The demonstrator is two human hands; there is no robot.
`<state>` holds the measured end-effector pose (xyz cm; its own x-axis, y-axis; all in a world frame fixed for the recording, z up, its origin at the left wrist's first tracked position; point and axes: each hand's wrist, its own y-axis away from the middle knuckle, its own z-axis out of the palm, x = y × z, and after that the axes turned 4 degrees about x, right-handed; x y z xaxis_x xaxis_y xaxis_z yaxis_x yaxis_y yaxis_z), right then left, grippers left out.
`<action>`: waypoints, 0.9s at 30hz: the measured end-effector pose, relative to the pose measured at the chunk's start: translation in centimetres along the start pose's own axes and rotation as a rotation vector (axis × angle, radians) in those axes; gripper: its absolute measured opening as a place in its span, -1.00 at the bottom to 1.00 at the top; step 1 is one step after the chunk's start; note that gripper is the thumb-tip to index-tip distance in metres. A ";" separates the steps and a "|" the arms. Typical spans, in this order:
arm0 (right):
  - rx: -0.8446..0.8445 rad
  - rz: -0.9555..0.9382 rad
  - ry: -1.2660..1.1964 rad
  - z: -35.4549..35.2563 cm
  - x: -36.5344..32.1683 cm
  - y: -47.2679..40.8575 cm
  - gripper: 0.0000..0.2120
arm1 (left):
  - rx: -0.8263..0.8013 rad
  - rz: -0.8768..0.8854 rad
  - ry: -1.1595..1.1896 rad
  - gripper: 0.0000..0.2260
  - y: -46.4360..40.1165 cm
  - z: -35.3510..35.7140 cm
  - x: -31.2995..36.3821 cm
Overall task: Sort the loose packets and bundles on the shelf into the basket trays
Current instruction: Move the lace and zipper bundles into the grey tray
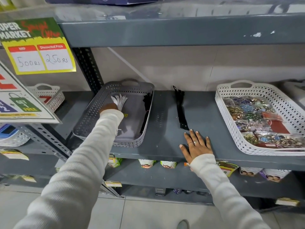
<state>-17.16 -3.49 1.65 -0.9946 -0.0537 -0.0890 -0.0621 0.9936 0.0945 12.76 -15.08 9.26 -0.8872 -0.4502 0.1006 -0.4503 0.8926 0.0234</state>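
Note:
A grey basket tray stands on the left of the grey shelf. My left hand reaches into it, shut on a white bundle that fans out above the tray floor. A black bundle lies along the tray's right wall. Another black bundle lies loose on the shelf between the trays. My right hand rests flat and open on the shelf, just in front of that bundle's near end. At the right, a white basket tray holds several colourful packets.
A smaller white basket sits at the far left behind hanging price signs. A perforated upright post stands behind the grey tray. An upper shelf overhangs. Packaged goods line the shelf below.

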 end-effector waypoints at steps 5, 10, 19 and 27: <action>-0.003 0.004 0.002 0.2 0.1 -0.1 -0.41 | 0.126 0.148 0.125 -0.74 3.0 -2.4 8.0; 0.034 -0.001 -0.016 0.5 0.0 -0.1 -0.07 | 0.022 0.289 0.298 -0.68 6.3 -1.0 15.4; 0.064 0.005 -0.033 0.8 -0.1 -0.7 -0.16 | -0.290 0.204 0.417 -0.60 5.9 4.5 19.9; 0.078 -0.007 -0.041 0.8 0.0 -0.5 -0.13 | -0.272 0.165 0.382 -0.72 5.7 3.2 19.0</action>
<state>-17.11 -3.92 0.78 -0.9898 -0.0584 -0.1299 -0.0610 0.9980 0.0162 -7.02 -18.62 8.10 -0.8212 -0.3066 0.4813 -0.2192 0.9482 0.2300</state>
